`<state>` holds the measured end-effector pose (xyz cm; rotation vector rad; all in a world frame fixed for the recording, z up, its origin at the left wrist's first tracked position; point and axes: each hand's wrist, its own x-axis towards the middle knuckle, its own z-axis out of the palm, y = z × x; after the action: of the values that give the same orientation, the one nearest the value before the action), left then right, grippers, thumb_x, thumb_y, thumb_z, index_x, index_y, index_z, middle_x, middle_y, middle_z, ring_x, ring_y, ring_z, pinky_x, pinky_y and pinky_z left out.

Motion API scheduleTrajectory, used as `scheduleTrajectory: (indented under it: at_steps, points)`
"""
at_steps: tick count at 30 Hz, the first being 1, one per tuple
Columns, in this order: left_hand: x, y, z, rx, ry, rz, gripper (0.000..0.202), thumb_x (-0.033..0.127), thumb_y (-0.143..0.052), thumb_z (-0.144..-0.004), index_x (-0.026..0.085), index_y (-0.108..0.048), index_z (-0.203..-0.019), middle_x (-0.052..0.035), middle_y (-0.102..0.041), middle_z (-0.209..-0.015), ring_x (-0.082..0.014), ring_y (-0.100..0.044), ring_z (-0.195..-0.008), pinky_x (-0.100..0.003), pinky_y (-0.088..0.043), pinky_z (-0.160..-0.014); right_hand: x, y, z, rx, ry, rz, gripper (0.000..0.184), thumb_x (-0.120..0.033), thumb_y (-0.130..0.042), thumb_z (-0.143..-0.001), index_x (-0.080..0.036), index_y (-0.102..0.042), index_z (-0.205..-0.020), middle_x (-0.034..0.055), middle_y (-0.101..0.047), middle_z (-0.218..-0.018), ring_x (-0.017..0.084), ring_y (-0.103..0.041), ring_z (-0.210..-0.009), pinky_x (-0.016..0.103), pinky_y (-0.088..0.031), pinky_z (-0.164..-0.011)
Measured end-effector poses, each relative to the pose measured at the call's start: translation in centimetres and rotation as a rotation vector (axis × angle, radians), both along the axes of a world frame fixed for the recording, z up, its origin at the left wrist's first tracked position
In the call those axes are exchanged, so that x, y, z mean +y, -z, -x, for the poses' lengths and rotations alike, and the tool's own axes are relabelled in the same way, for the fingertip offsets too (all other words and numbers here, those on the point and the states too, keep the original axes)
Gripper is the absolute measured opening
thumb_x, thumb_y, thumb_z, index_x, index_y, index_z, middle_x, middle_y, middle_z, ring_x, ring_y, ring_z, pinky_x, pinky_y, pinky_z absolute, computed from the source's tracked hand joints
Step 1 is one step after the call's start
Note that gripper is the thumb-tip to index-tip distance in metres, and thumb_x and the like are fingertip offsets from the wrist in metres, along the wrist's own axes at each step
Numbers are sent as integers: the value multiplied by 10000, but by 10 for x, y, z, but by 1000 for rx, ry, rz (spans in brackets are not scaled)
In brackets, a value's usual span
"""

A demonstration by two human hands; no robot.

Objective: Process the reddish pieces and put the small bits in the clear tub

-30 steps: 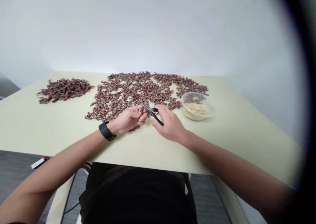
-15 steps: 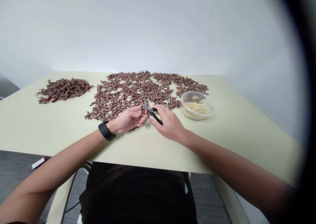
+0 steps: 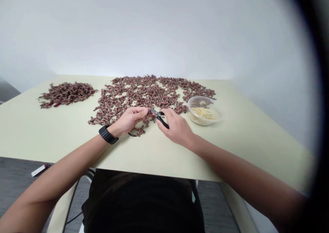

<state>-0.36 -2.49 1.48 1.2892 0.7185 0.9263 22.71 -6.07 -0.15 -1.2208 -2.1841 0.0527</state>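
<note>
My right hand (image 3: 176, 126) grips small black-handled pliers (image 3: 159, 116), their metal tip pointing left toward my left hand (image 3: 131, 119). The left hand, with a black watch (image 3: 108, 134) on its wrist, has its fingers curled over the near edge of a wide spread of small reddish-brown pieces (image 3: 144, 92). Whether those fingers pinch a piece is hidden. A few loose pieces (image 3: 140, 132) lie just below the left hand. A clear plastic tub (image 3: 204, 110) of pale yellow bits stands right of the pliers.
A separate heap of reddish-brown pieces (image 3: 66, 93) sits at the table's far left. The pale green table (image 3: 38, 130) ends at a near edge above my lap. A small white and red object (image 3: 39, 169) lies on the grey floor to the left.
My left hand has moved a little left and away from the pliers, onto the edge of the spread. The right hand with the pliers has hardly shifted.
</note>
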Motion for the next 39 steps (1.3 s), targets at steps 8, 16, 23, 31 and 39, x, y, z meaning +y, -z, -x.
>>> scheduleTrajectory:
  at_steps: [8,16,23,31,39]
  points:
    - [1,11,-6,16,-109,-83,354,440,-841,-786,218,-826,-1062,-99,-769,-1166,-268,-701,-1134,-425,-508,-1080,-5,2,9,150,-18,122,291,-417,-488,-1026,-209,-533,-1225,103,-647,-1087,274,-634,-931,387,-476,-820]
    - [-11,5,-15,89,-317,-238,409,393,-835,-805,194,-790,-1159,-85,-761,-1193,-295,-685,-1194,-458,-487,-1134,-15,-4,19,403,-112,305,229,-395,-460,-1043,-207,-556,-1132,27,-607,-873,200,-557,-762,316,-393,-683]
    - [-14,14,-20,177,-514,-470,326,370,-809,-833,215,-802,-1119,-53,-753,-1191,-307,-724,-1135,-473,-573,-1055,-19,-1,28,638,-151,492,253,-457,-445,-1054,-229,-544,-1011,-3,-570,-844,172,-510,-751,306,-391,-699]
    - [4,24,-3,386,-508,-1141,406,166,-658,-945,309,-697,-1323,-15,-680,-1355,-216,-696,-1204,-388,-605,-1043,-24,-5,33,950,-209,899,335,-544,-455,-1027,-233,-530,-931,-40,-366,-725,118,-268,-567,252,-246,-493]
    - [20,14,23,711,-284,-1494,604,56,-518,-968,314,-509,-1514,-80,-485,-1569,-259,-450,-1469,-476,-482,-1164,-25,-17,30,1178,-311,1320,359,-575,-481,-991,-222,-488,-932,-66,-279,-723,101,-121,-556,215,-116,-466]
